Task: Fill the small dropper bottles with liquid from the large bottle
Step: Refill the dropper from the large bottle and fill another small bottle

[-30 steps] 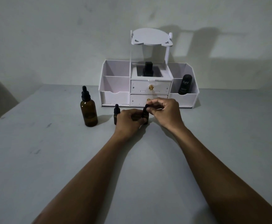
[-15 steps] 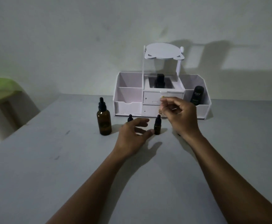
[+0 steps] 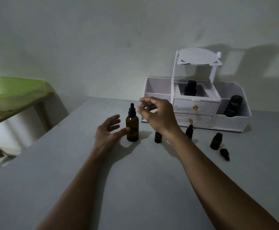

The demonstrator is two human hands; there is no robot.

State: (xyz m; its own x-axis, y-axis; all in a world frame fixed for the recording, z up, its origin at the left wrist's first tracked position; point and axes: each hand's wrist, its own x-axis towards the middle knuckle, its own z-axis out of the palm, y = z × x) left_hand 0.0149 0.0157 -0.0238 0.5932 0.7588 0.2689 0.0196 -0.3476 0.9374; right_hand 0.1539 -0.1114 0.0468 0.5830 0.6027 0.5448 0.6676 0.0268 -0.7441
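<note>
Amber large bottle (image 3: 132, 126) upright. Left hand (image 3: 109, 131) spread, thumb at its side. Right hand (image 3: 158, 115) beside its cap, fingers loosely curled, empty. 3 small dropper bottles (image 3: 158, 137) to its right.

Hands (image 3: 109, 130) (image 3: 158, 113) near large bottle (image 3: 132, 127) (capped)

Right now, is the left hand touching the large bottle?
Cannot tell. Head view: the thumb of the left hand overlaps the edge of the large bottle; neither contact nor gap shows plainly.
</note>
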